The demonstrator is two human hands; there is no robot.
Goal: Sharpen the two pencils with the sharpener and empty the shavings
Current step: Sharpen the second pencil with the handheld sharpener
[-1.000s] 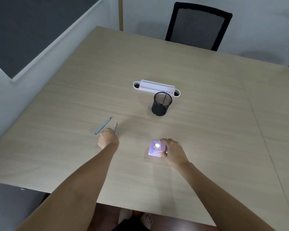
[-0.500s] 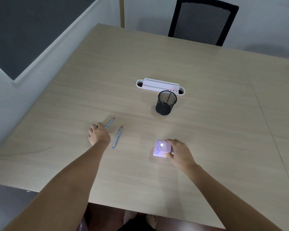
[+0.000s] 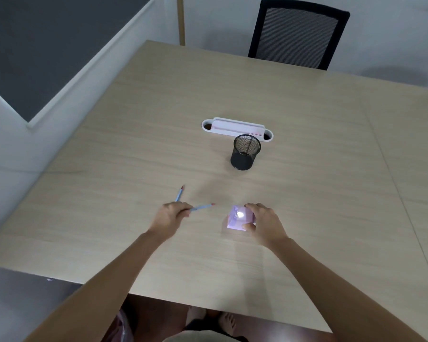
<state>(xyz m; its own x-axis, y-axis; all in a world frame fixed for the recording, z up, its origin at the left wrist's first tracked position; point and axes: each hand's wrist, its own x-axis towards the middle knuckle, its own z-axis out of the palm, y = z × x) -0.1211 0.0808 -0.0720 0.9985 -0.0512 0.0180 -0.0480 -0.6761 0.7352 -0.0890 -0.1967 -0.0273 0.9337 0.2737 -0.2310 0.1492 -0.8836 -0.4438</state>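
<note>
Pencils come first on the left: one blue pencil lies on the table just beyond the left hand, its red tip pointing away, while the second pencil is now pinched in that hand's curled fingers, its red tip aimed right toward the sharpener. Half a second ago both pencils lay flat side by side with the hand resting by the farther-left one, and a second ago the hand was at the other — so a pencil has just been picked up and swung round, which I take to mean the first sharpening is about to start, with nothing sharpened yet. The held tip is near the sharpener but clearly apart from it; it looks lifted off the wood, though the angle leaves that uncertain. To the right, the sharpener is a small lilac box with a bright glare on its top face, so I cannot make out the pencil hole or how much is in its shavings compartment. The right hand steadies it where it stood before, fingers wrapped on its right side and the thumb pressed on the near corner, clamped on the box. Farther back and slightly right stands a black mesh pen cup, upright; through the mesh it appears to hold nothing. Just behind it, almost touching, sits a long white desk organiser with a pink insert and a round slot at each end; both slots look dark, and their contents cannot be told.
</note>
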